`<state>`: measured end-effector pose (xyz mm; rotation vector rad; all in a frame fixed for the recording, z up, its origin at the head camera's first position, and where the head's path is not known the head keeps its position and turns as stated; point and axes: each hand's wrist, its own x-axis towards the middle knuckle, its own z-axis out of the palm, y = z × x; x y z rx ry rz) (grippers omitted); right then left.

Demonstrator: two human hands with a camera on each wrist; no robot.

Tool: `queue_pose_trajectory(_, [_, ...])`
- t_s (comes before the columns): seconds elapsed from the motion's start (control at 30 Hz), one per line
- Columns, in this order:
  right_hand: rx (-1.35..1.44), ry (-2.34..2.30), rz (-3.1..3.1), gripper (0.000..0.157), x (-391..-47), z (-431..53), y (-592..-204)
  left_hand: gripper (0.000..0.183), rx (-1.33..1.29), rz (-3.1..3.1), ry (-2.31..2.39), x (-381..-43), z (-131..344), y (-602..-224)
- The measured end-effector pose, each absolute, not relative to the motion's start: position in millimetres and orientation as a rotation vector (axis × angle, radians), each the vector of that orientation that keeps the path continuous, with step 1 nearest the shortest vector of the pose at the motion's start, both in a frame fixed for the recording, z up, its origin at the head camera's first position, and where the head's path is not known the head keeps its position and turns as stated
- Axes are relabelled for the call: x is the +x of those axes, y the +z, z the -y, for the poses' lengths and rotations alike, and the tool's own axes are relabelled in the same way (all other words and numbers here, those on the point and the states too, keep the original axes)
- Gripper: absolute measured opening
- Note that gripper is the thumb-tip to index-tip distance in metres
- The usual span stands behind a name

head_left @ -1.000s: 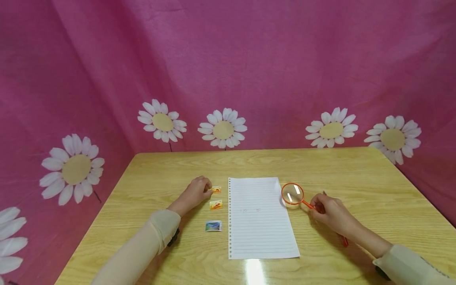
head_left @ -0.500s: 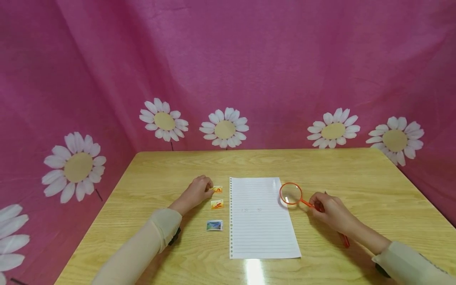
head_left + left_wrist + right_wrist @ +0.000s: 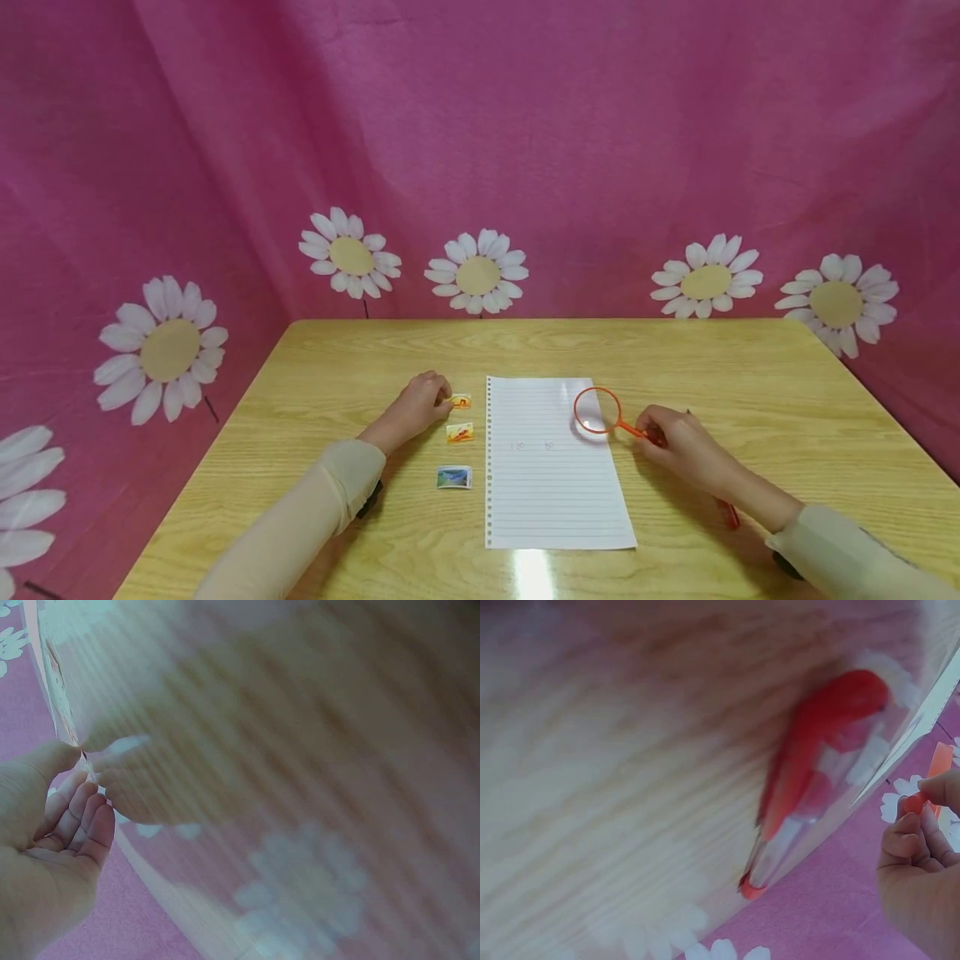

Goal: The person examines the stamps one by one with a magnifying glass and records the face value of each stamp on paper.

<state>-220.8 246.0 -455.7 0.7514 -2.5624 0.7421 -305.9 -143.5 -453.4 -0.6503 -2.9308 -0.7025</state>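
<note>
My right hand (image 3: 682, 442) grips the handle of a magnifying glass (image 3: 628, 429) with an orange-red rim. Its lens overlaps the upper right edge of a lined sheet of paper (image 3: 558, 500) in the head view. At the left, my left hand (image 3: 415, 404) has thumb and forefinger pinched at the left edge of a small yellow stamp (image 3: 462, 402), partly hidden by the fingertips. In the left wrist view those fingertips of the left hand (image 3: 64, 832) meet. Nearer me lie a second yellow stamp (image 3: 460, 432) and a blue-green one (image 3: 454, 477).
A red pen (image 3: 729, 514) lies on the wooden table (image 3: 360, 342) beneath my right forearm; it looms large and blurred in the right wrist view (image 3: 787, 780). Faint handwriting (image 3: 550, 446) marks the paper. A pink daisy-print curtain (image 3: 585, 167) stands behind the table.
My right hand has moved left, carrying the magnifying glass further over the paper's edge. My left hand stays at the far yellow stamp.
</note>
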Motion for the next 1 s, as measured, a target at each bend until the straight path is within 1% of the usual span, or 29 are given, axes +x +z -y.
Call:
queue_pose_trajectory(0.57, [0.795,0.773,2.636,0.021,-230.9,-215.5,-452.3,0.011,-0.651,2.941,-0.69,-308.2,143.6,-456.4])
queue_pose_trajectory(1.0, [0.898,0.782,2.62,0.017,-240.9,-193.7,-448.7,0.01,-0.655,2.93,-0.705,-306.1,144.2,-456.0])
